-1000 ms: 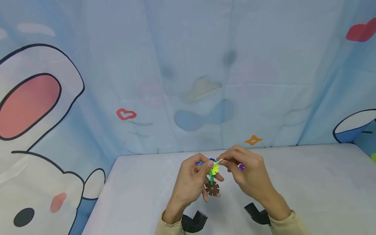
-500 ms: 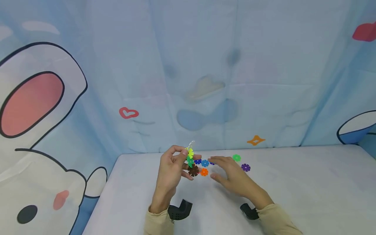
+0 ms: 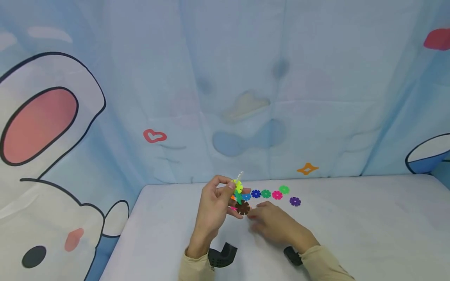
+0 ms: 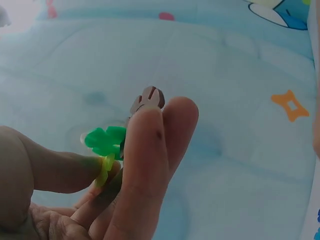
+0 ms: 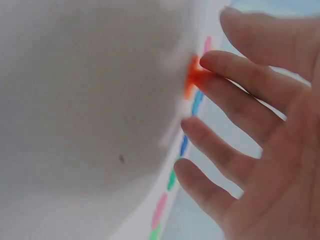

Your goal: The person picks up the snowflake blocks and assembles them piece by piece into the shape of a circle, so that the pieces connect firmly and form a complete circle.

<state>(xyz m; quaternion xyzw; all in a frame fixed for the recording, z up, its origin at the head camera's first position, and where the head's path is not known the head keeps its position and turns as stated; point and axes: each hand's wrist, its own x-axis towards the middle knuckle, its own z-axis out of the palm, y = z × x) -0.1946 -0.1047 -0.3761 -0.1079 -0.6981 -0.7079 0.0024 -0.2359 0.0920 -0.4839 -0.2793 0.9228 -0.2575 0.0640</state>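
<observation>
My left hand (image 3: 212, 207) pinches a small chain of notched snowflake discs between thumb and fingers, above the table. The chain joins a whitish disc (image 3: 240, 175), a yellow disc (image 3: 239, 186), a green disc (image 3: 238, 197) and a brown disc (image 3: 243, 207). In the left wrist view the thumb presses the yellow disc (image 4: 104, 171), while the brown disc (image 4: 148, 98) shows behind a fingertip. Low over the table, my right hand (image 3: 277, 222) has its fingers extended and thumb apart. Its fingertips touch an orange disc (image 5: 191, 77) in the right wrist view.
Along the table's back lie loose discs: a light blue disc (image 3: 247, 196), a dark blue disc (image 3: 256, 193), a green disc (image 3: 266, 194), a pink disc (image 3: 277, 195), a light green disc (image 3: 284, 189) and a purple disc (image 3: 295, 201). A printed curtain (image 3: 246, 78) hangs behind.
A second ago both hands met at the whitish disc. My right hand has let go and moved down to the table. The left keeps hold of the chain, having shifted left, then slightly back right.
</observation>
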